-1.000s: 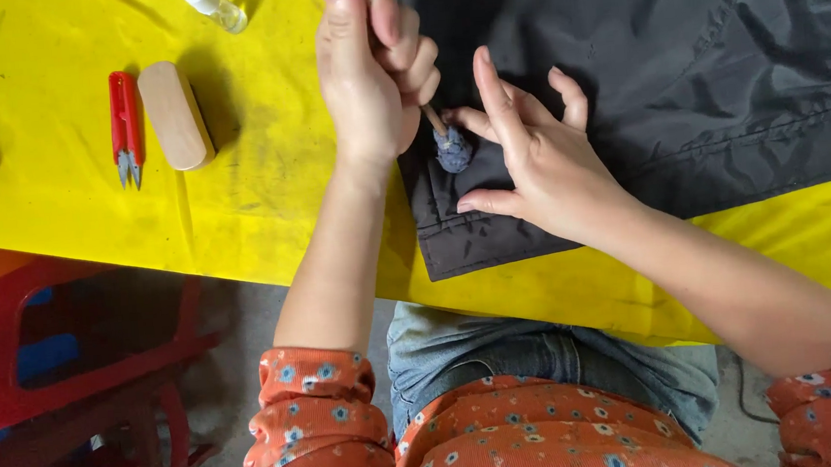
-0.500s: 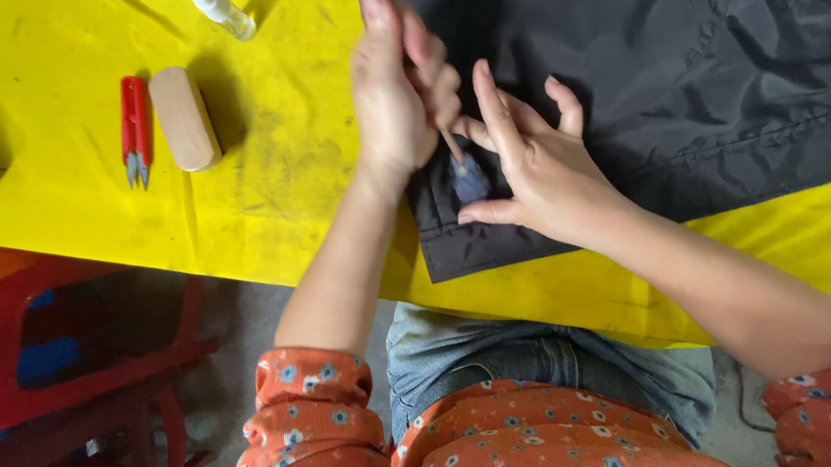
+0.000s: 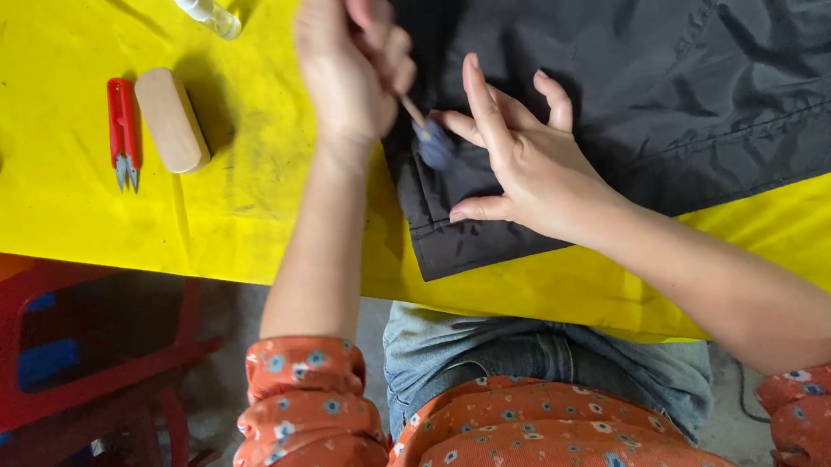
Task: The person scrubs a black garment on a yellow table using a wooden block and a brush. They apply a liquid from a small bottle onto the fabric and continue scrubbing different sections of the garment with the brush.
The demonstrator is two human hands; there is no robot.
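Since the earlier frame, the left hand (image 3: 351, 66) has slid a little toward the top of the view, and the brush it holds has tilted so its tip sits slightly nearer the garment's edge; the right hand has barely shifted.

That left hand is blurred, but its fingers are curled together and pinch the thin wooden handle of a small brush (image 3: 424, 132). The brush's long axis runs on a diagonal: the handle end rises toward the upper left into the fist, and the dark, rounded bristle head points down and to the right, touching the black fabric (image 3: 679, 64) close to its left edge. The head lies just beside the right hand's forefinger.

Her right hand (image 3: 519, 161) rests flat on the fabric, palm down, fingers spread apart, thumb stretched toward the lower left near the folded hem. It presses the cloth against the yellow table (image 3: 265, 206).

Well apart on the left of the table lie red thread snips (image 3: 121, 133), blades pointing toward the near edge, and just beside them a tan oblong block (image 3: 170, 119) lying roughly parallel. A clear small bottle (image 3: 202, 7) lies at the top edge. Below the table stands a red stool (image 3: 58, 341).
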